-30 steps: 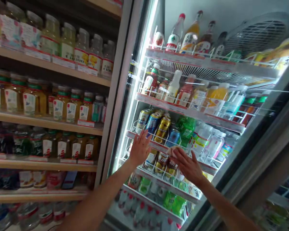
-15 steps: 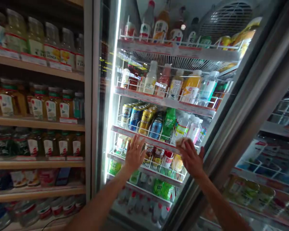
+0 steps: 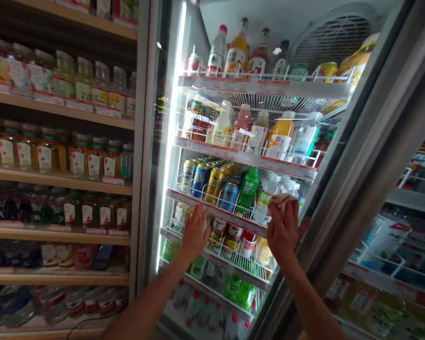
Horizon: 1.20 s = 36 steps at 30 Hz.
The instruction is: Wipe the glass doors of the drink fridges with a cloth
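Note:
My right hand [image 3: 284, 231] presses a crumpled pale-and-brown cloth [image 3: 283, 201] at the glass front of the drinks cooler, close to the metal door frame [image 3: 336, 208]. My left hand [image 3: 195, 236] has its fingers stretched out and holds nothing. It is in front of the third shelf's edge strip [image 3: 230, 213]; whether it touches the glass cannot be made out. Behind the hands stand beer cans [image 3: 214, 185], a green bottle [image 3: 249, 189] and clear bottles [image 3: 267, 194]. Light reflections show on the glass.
To the left, wooden shelves [image 3: 56, 177] carry rows of bottles and jars. A phone-like dark slab [image 3: 103, 257] leans on a lower shelf there. Another cooler section [image 3: 393, 245] with drinks is on the right. A round fan grille [image 3: 335, 40] sits inside at the top.
My right hand has moved slightly up and right with the cloth, which now shows more clearly. My left hand stays at about the same place. The view has shifted a little left.

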{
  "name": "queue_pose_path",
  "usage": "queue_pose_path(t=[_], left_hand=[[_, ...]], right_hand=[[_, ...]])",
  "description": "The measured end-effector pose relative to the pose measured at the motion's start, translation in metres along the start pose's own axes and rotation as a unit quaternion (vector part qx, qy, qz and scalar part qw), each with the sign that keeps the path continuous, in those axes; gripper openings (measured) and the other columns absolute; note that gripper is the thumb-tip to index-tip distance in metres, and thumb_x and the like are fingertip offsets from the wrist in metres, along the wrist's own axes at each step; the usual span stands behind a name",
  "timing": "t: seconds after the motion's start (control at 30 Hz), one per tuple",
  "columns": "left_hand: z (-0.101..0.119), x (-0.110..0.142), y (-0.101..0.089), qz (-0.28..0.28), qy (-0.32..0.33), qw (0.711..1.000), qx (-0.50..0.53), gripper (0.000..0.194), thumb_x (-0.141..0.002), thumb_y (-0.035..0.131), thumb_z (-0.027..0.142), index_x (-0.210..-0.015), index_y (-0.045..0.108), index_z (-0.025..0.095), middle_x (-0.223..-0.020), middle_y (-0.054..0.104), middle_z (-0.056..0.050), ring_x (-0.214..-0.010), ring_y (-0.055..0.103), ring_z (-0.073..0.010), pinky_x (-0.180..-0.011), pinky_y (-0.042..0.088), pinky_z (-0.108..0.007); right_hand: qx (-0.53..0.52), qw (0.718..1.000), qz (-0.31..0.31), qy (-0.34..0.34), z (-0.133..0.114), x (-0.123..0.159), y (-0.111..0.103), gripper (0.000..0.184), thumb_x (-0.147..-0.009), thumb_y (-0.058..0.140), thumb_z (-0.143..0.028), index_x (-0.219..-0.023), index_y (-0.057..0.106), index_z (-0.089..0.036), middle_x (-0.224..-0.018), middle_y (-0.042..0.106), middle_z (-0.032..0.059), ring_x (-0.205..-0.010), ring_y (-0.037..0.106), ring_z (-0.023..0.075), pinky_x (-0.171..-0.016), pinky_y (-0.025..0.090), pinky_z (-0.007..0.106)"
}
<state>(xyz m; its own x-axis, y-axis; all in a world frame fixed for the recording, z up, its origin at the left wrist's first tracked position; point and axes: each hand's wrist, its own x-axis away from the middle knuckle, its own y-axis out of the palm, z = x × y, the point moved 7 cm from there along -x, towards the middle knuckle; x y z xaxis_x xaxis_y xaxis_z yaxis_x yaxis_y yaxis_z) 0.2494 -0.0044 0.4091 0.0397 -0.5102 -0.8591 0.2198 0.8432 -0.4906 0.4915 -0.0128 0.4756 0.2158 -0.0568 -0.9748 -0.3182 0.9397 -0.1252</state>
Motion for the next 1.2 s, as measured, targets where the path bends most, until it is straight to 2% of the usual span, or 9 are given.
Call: queue_pose_path(t=[0.07, 0.2, 0.3, 0.43, 0.63, 0.8, 0.9, 1.03, 1.2], left_hand=[[0.0, 0.001, 0.0, -0.003, 0.001, 1.0, 0.002, 0.053, -0.086, 0.042, 0.022, -0.138, 0.032, 0.018, -0.147, 0.03, -0.013, -0.138, 0.022, -0.0241, -0.109, 0.031, -0.048], [-0.004, 0.0, -0.004, -0.001, 0.026, 1.0, 0.006, 0.05, -0.088, 0.04, 0.025, -0.136, 0.034, 0.017, -0.146, 0.032, -0.014, -0.138, 0.022, -0.0244, -0.11, 0.026, -0.05], [-0.019, -0.008, -0.012, 0.022, 0.039, 0.999, 0.012, 0.049, -0.088, 0.04, 0.027, -0.136, 0.035, 0.015, -0.146, 0.031, -0.015, -0.139, 0.02, -0.0249, -0.111, 0.022, -0.05], [-0.061, -0.024, -0.021, 0.034, 0.015, 0.999, 0.024, 0.051, -0.089, 0.038, 0.03, -0.137, 0.033, 0.015, -0.147, 0.029, -0.015, -0.139, 0.019, -0.0259, -0.111, 0.021, -0.051], [-0.131, -0.033, -0.025, 0.027, -0.009, 0.999, 0.03, 0.051, -0.091, 0.035, 0.035, -0.138, 0.031, 0.016, -0.148, 0.028, -0.015, -0.138, 0.021, -0.0285, -0.108, 0.023, -0.055], [-0.159, -0.036, -0.032, 0.017, 0.021, 0.997, 0.076, 0.048, -0.092, 0.035, 0.035, -0.136, 0.035, 0.018, -0.145, 0.033, -0.014, -0.137, 0.025, -0.0273, -0.11, 0.023, -0.054], [-0.152, -0.041, -0.045, 0.062, 0.02, 0.978, 0.2, 0.044, -0.093, 0.034, 0.031, -0.135, 0.036, 0.02, -0.144, 0.037, -0.012, -0.136, 0.029, -0.0228, -0.11, 0.028, -0.048], [-0.116, -0.053, -0.053, 0.077, 0.047, 0.908, 0.408, 0.046, -0.094, 0.029, 0.027, -0.14, 0.026, 0.025, -0.145, 0.036, -0.007, -0.134, 0.033, -0.0169, -0.11, 0.032, -0.04], [-0.086, -0.065, -0.041, 0.096, 0.055, 0.919, 0.378, 0.054, -0.093, 0.03, 0.029, -0.144, 0.015, 0.021, -0.151, 0.022, -0.011, -0.14, 0.015, -0.0223, -0.113, 0.022, -0.048]], right_hand=[[-0.025, 0.999, -0.023, -0.025, -0.016, -0.005, 0.011, 0.058, -0.084, 0.046, -0.018, -0.14, 0.033, -0.027, -0.146, 0.033, 0.0114, -0.136, 0.028, 0.0317, -0.109, 0.006, 0.059], [-0.059, 0.967, -0.141, -0.204, -0.073, 0.019, 0.037, 0.056, -0.084, 0.047, -0.018, -0.138, 0.037, -0.029, -0.138, 0.047, 0.0047, -0.137, 0.026, 0.0203, -0.113, 0.002, 0.047], [-0.036, 0.978, -0.129, -0.161, -0.081, -0.004, 0.042, 0.053, -0.084, 0.045, -0.018, -0.136, 0.039, -0.028, -0.138, 0.047, 0.0065, -0.137, 0.026, 0.0216, -0.112, 0.002, 0.05], [-0.001, 0.993, -0.09, -0.072, -0.093, -0.04, 0.052, 0.056, -0.084, 0.046, -0.019, -0.138, 0.036, -0.025, -0.143, 0.039, 0.0109, -0.138, 0.024, 0.0264, -0.111, 0.003, 0.055], [-0.042, 0.945, -0.164, -0.282, -0.185, -0.005, 0.089, 0.052, -0.084, 0.045, -0.018, -0.136, 0.038, -0.023, -0.139, 0.046, 0.0038, -0.138, 0.021, 0.0186, -0.114, -0.003, 0.046], [0.014, 0.987, -0.1, -0.123, -0.184, -0.078, 0.097, 0.056, -0.084, 0.047, -0.021, -0.138, 0.034, -0.026, -0.145, 0.037, 0.0083, -0.139, 0.02, 0.0232, -0.111, -0.004, 0.052], [0.014, 0.984, -0.117, -0.131, -0.207, -0.089, 0.109, 0.058, -0.082, 0.05, -0.023, -0.138, 0.035, -0.023, -0.145, 0.036, 0.0104, -0.139, 0.017, 0.025, -0.112, -0.001, 0.051], [-0.028, 0.966, -0.16, -0.202, -0.241, -0.059, 0.124, 0.058, -0.082, 0.052, -0.032, -0.137, 0.037, -0.023, -0.147, 0.033, 0.0101, -0.14, 0.012, 0.0262, -0.112, 0.0, 0.052], [-0.066, 0.949, -0.156, -0.264, -0.202, -0.047, 0.096, 0.05, -0.082, 0.053, -0.032, -0.13, 0.044, -0.028, -0.15, 0.025, 0.0098, -0.139, 0.019, 0.0253, -0.112, 0.009, 0.052]])
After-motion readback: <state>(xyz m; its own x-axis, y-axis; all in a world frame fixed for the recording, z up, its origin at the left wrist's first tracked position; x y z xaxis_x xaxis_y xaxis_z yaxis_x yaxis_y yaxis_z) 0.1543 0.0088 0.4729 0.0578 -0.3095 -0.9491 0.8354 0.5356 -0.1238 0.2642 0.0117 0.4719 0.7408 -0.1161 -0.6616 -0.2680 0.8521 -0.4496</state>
